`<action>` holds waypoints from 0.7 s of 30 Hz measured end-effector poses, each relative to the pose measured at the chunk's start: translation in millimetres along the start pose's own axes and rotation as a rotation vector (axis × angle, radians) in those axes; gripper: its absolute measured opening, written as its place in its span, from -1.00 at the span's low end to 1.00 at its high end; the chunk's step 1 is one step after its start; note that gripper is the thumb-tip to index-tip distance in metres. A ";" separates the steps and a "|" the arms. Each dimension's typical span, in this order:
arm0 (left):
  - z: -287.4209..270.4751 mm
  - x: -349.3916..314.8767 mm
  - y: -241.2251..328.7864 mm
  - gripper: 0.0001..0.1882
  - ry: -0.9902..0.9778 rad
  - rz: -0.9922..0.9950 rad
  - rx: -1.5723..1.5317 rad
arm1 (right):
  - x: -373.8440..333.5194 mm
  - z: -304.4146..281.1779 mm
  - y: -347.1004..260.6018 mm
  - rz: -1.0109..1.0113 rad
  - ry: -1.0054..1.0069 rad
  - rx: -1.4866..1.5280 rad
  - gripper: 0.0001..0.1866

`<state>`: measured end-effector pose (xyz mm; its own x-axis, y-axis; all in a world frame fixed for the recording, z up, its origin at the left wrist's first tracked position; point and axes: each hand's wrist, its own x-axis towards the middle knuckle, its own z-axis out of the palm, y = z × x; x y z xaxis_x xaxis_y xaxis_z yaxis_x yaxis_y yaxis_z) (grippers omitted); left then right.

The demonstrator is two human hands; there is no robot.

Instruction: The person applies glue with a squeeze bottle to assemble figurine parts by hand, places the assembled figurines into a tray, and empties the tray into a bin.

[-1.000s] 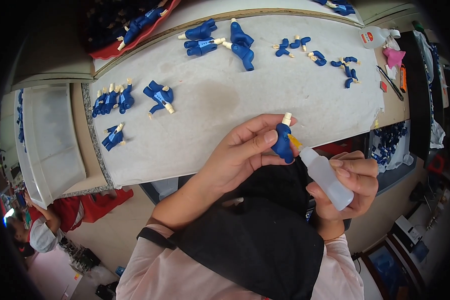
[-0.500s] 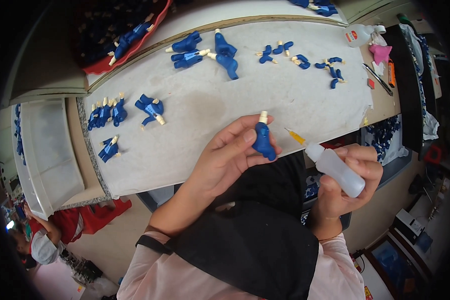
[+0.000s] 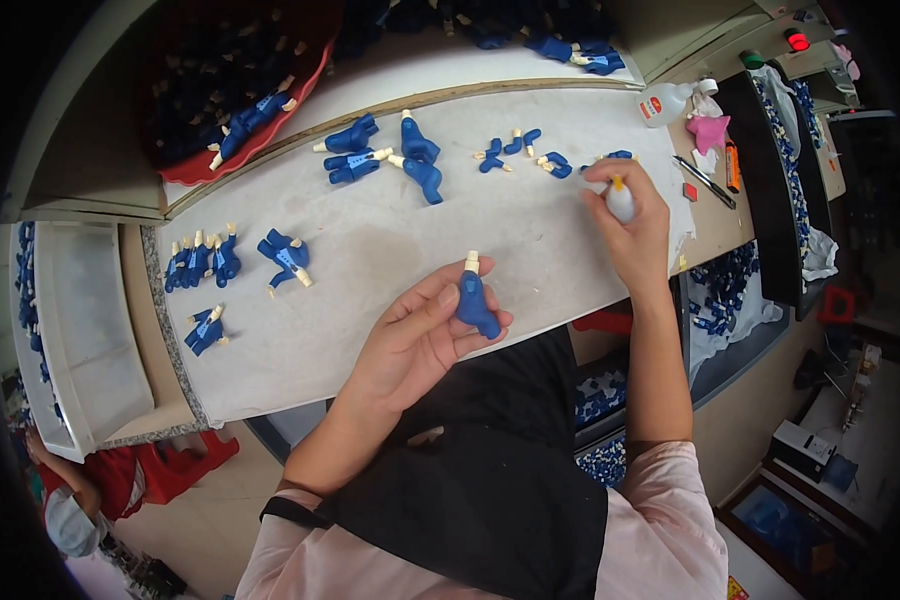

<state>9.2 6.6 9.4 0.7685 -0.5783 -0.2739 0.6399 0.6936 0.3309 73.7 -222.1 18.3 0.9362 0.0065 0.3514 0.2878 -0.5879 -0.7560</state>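
Observation:
Between the thumb and fingers of my left hand (image 3: 405, 335) is a blue figurine body (image 3: 478, 305) with a cream neck peg pointing up. My right hand (image 3: 638, 225) is over the far right of the white work sheet, wrapped around a white squeeze bottle (image 3: 621, 204) with a yellow nozzle. Its thumb and forefinger reach to the small blue figurine arms there, which they partly hide; whether they touch one I cannot tell. More small blue arms (image 3: 553, 165) lie just left of that hand.
Larger blue bodies (image 3: 423, 177) lie at the back middle of the sheet, assembled figurines (image 3: 203, 258) at the left. A red basket (image 3: 310, 95) stands back left. A clear bottle (image 3: 664, 103), a pen (image 3: 705, 182) and an orange marker (image 3: 733, 167) are at right. Another person (image 3: 75, 510) is far left.
My right hand has moved from near the body to the back right, carrying the squeeze bottle, its nozzle now turned away from the body. My left hand still holds the body.

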 end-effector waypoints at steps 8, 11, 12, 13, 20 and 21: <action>-4.8 -4.7 6.8 -0.60 -0.020 0.036 0.010 | 19.4 15.0 -6.8 -0.087 -0.166 -0.376 -0.74; -5.4 -5.0 7.5 -0.58 -0.004 0.040 0.028 | 19.6 14.1 -8.2 -0.088 -0.196 -0.376 -0.69; -6.1 -5.4 7.8 -0.58 -0.013 0.041 0.029 | 19.7 14.6 -10.3 -0.090 -0.203 -0.373 -0.69; -6.5 -5.3 7.2 -0.58 -0.007 0.045 0.026 | 19.4 14.4 -13.1 -0.086 -0.186 -0.315 -0.69; -0.8 -4.6 4.5 -0.63 -0.009 0.041 0.024 | -28.2 0.5 -51.1 0.135 -0.053 0.478 -0.86; 0.8 -4.4 3.3 -0.65 -0.030 0.029 0.026 | -37.5 0.5 -60.5 0.137 -0.055 0.474 -0.86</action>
<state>8.0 11.0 12.4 0.7860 -0.5711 -0.2369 0.6169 0.6990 0.3617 21.3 -186.4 50.5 0.9775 0.0049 0.2108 0.2090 -0.1537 -0.9658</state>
